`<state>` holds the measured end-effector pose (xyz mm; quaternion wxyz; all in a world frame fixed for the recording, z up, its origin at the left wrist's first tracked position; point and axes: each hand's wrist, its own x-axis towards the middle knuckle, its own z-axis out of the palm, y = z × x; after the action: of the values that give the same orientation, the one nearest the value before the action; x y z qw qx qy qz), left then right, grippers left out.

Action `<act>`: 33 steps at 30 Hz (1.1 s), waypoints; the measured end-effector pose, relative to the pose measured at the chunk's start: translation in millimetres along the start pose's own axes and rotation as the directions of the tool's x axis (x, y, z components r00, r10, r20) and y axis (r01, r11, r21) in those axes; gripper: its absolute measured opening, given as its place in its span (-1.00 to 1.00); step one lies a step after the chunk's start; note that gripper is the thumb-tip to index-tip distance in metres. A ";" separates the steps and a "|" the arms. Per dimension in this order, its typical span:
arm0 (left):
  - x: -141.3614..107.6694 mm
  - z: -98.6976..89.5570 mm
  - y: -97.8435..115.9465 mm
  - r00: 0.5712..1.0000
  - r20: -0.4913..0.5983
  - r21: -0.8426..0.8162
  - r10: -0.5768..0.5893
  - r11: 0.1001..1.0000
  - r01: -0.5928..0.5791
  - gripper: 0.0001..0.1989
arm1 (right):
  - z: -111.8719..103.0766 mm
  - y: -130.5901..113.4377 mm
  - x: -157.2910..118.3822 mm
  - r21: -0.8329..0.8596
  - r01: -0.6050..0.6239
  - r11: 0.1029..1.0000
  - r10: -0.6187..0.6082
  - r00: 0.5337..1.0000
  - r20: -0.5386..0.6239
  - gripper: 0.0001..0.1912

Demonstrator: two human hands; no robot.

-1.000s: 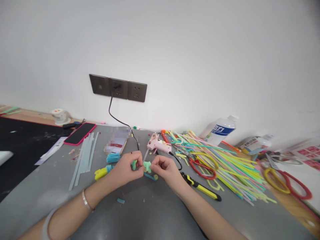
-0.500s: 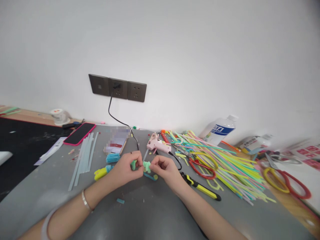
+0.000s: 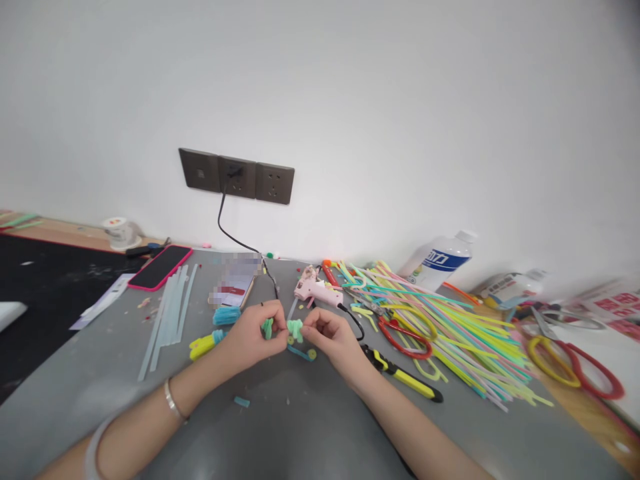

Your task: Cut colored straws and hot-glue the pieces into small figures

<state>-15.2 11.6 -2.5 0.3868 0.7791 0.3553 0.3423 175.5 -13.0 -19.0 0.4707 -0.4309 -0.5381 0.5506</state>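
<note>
Between my two hands is a small piece of coiled mint-green pipe cleaner (image 3: 295,329). My left hand (image 3: 260,331) pinches it from one side, with more green fuzz showing inside the curled fingers. My right hand (image 3: 331,337) is closed, thumb and forefinger on the other edge of the piece. Below the fingers a blue pipe cleaner strip with a yellow coiled end (image 3: 311,355) lies on the table. Just beyond the hands rests a pink hot glue gun (image 3: 316,289). Left of my left hand are a blue pipe cleaner bundle (image 3: 227,315) and a yellow one (image 3: 202,347).
Many loose pipe cleaners (image 3: 450,320) spread to the right, with red-and-yellow scissors (image 3: 407,337) among them. A yellow-black utility knife (image 3: 407,383) lies nearer. Glue sticks (image 3: 170,320) and a pink-cased phone (image 3: 161,268) are at left. A white bottle (image 3: 440,260) stands by the wall.
The green piece has turned slightly between the fingertips. Both hands stay in nearly the same place, and the other things have not moved.
</note>
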 end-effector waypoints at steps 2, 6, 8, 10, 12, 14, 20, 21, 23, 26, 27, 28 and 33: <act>0.8 -0.2 0.5 1.000 -0.007 0.002 0.002 1.000 -0.001 -0.88 | -0.1 0.4 0.3 0.012 0.009 1.000 -0.009 1.000 0.003 -0.64; 2.2 -0.8 1.2 1.000 -0.015 0.003 0.003 1.000 -0.003 -0.89 | 0.0 -0.4 -0.3 0.032 0.003 0.999 -0.003 1.000 0.005 -0.63; 2.5 -0.9 1.4 1.000 -0.009 -0.006 0.006 1.000 -0.007 -0.89 | 0.0 -1.2 -0.7 0.038 0.000 0.999 0.000 1.000 0.007 -0.61; 2.4 -1.0 1.4 1.000 -0.008 -0.015 0.009 1.000 -0.009 -0.89 | -0.1 -1.4 -0.8 0.038 0.006 0.999 -0.007 1.000 0.007 -0.60; 2.0 -1.2 1.4 1.000 -0.010 -0.017 0.007 1.000 -0.007 -0.88 | -0.6 -0.5 -0.6 0.032 0.023 0.999 -0.023 1.000 0.001 -0.58; 1.4 -1.3 1.3 1.000 -0.012 -0.017 0.002 1.000 -0.002 -0.88 | -1.5 1.5 -0.3 0.029 0.034 0.999 -0.034 0.999 -0.002 -0.58; 1.5 -1.9 -0.1 0.999 -0.044 -0.022 -0.014 1.000 0.013 -0.88 | -3.4 4.4 0.1 0.034 0.026 0.999 -0.027 0.999 0.021 -0.56; 1.9 -2.1 -0.3 0.999 -0.052 -0.023 -0.016 1.000 0.015 -0.88 | -3.2 4.1 0.0 0.032 0.023 0.999 -0.024 0.999 0.026 -0.57; 3.2 -2.3 -0.6 0.998 -0.062 -0.026 -0.018 1.000 0.017 -0.89 | -2.6 3.4 -0.2 0.032 0.013 0.999 -0.015 0.999 0.032 -0.59; 4.8 -2.3 -0.8 0.997 -0.075 -0.035 -0.014 0.999 0.011 -0.88 | -1.2 3.8 -0.5 0.049 -0.015 0.999 0.013 0.999 0.039 -0.61; 5.0 -2.2 -1.0 0.997 -0.080 -0.038 -0.007 0.999 0.004 -0.88 | -0.7 4.2 -0.5 0.056 -0.023 0.998 0.021 0.999 0.045 -0.60; 5.1 -2.2 -1.2 0.996 -0.087 -0.041 0.003 0.999 -0.007 -0.88 | -0.3 4.7 -0.5 0.062 -0.030 0.998 0.027 0.998 0.052 -0.60; 3.4 -2.7 -2.6 0.991 -0.124 -0.039 0.041 0.998 -0.046 -0.87 | 1.2 5.9 0.1 0.071 -0.060 0.996 0.054 0.995 0.087 -0.58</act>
<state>-16.4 16.6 -2.6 0.3729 0.7557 0.3541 0.4057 174.0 -12.9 -24.8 0.4470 -0.4046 -0.5245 0.6012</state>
